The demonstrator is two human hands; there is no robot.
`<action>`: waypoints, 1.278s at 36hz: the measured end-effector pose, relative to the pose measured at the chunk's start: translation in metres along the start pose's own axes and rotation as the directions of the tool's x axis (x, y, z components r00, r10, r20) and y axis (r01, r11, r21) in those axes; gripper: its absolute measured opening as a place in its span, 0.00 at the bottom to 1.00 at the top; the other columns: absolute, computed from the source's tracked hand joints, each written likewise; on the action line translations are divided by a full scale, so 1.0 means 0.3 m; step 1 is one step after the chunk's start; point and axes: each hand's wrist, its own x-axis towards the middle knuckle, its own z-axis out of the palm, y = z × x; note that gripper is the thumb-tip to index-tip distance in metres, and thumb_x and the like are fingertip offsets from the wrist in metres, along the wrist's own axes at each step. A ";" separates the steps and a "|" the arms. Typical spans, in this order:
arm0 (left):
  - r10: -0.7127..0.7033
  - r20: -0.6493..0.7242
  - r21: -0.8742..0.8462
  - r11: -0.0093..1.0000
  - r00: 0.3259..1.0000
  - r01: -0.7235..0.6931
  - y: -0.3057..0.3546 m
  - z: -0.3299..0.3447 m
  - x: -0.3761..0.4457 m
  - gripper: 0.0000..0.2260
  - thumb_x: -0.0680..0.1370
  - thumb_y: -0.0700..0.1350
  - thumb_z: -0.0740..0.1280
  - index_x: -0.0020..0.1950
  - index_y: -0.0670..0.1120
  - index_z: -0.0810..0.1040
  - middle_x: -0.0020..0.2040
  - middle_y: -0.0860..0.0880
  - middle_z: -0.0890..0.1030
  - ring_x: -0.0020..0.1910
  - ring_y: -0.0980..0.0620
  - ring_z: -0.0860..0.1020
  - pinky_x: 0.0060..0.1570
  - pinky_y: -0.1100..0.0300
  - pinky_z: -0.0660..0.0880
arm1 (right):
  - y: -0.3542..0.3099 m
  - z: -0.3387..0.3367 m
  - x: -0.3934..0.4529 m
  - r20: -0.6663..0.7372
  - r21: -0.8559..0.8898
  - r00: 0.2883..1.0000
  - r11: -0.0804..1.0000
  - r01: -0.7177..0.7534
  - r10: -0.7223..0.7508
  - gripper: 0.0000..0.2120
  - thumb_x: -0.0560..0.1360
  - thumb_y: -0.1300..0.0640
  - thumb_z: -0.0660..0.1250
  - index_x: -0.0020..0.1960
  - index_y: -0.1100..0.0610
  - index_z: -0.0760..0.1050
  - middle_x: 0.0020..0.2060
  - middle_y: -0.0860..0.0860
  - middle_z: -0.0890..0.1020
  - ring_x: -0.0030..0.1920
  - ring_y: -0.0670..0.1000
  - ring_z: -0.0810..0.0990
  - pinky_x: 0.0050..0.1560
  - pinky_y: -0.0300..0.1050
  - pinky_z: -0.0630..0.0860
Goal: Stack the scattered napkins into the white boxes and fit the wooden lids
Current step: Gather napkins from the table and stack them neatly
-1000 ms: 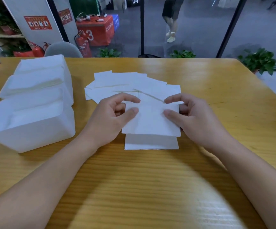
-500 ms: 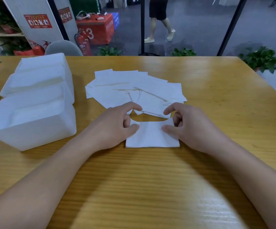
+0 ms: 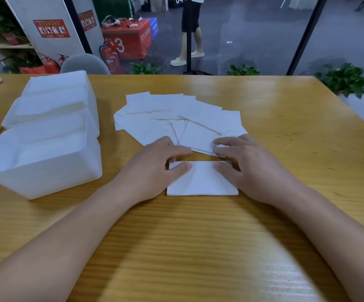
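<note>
Two bare forearms reach forward over the wooden tabletop point(image 3: 198, 247) from the near edge. Between the hands lies a small stack point(image 3: 201, 182) of white napkins, squared up and flat on the wood. The left hand point(image 3: 155, 168) rests on the stack's left side, thumb lying flat across its far left corner, fingers curled loosely with their tips toward the loose sheets beyond. The right hand point(image 3: 250, 168) mirrors it: the thumb presses the stack's far right corner while the fingers stretch forward and touch the near edge of a napkin point(image 3: 200, 138) in the scattered pile. Whether either hand actually pinches a sheet I cannot tell; the fingers look relaxed rather than clenched. Just past both hands the scattered napkins point(image 3: 176, 114) fan out in overlapping layers, a strip of bare wood showing between them and the stack. Left of the left hand stands a white box point(image 3: 44, 177), open at the top, and behind it, farther from the hands, two more boxes point(image 3: 52, 105) in a row, all without lids. Beyond the tabletop's far edge are potted plants point(image 3: 342, 79), a grey chair back point(image 3: 83, 63), red fire extinguishers point(image 3: 110, 56) and a person point(image 3: 191, 29) walking past.
</note>
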 end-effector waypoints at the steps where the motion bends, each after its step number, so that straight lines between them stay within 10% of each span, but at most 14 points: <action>1: -0.004 0.008 0.020 1.000 1.000 0.004 -0.002 0.005 0.001 0.16 0.83 0.64 0.67 0.72 0.67 0.79 0.49 0.58 0.73 0.45 0.60 0.75 0.42 0.61 0.70 | -0.002 0.001 0.000 0.006 -0.008 1.000 1.000 0.010 -0.010 0.13 0.84 0.45 0.66 0.61 0.50 0.84 0.74 0.41 0.76 0.66 0.52 0.71 0.64 0.47 0.71; 22: 0.016 0.043 0.114 0.993 0.999 -0.021 -0.018 0.016 0.006 0.21 0.84 0.67 0.62 0.77 0.66 0.75 0.50 0.61 0.71 0.48 0.63 0.74 0.45 0.62 0.70 | -0.025 0.024 0.021 0.094 -0.003 0.994 0.998 0.063 -0.062 0.24 0.84 0.38 0.60 0.78 0.43 0.74 0.80 0.42 0.69 0.70 0.51 0.66 0.75 0.54 0.66; 40: 0.034 -0.046 -0.037 0.999 0.998 -0.036 0.000 0.011 0.003 0.11 0.82 0.60 0.72 0.64 0.62 0.81 0.46 0.58 0.77 0.43 0.57 0.77 0.46 0.58 0.76 | -0.016 0.018 0.027 0.037 0.124 0.999 0.992 0.018 -0.022 0.25 0.83 0.41 0.68 0.77 0.50 0.76 0.74 0.41 0.75 0.71 0.45 0.71 0.69 0.29 0.62; 46: 0.052 -0.176 -0.086 0.994 0.983 -0.068 0.034 -0.001 0.000 0.21 0.78 0.51 0.78 0.68 0.61 0.78 0.44 0.55 0.75 0.39 0.58 0.74 0.42 0.61 0.72 | -0.090 0.008 0.003 0.003 0.074 0.979 0.976 0.204 -0.204 0.22 0.85 0.41 0.67 0.74 0.51 0.79 0.71 0.44 0.78 0.71 0.47 0.74 0.71 0.45 0.71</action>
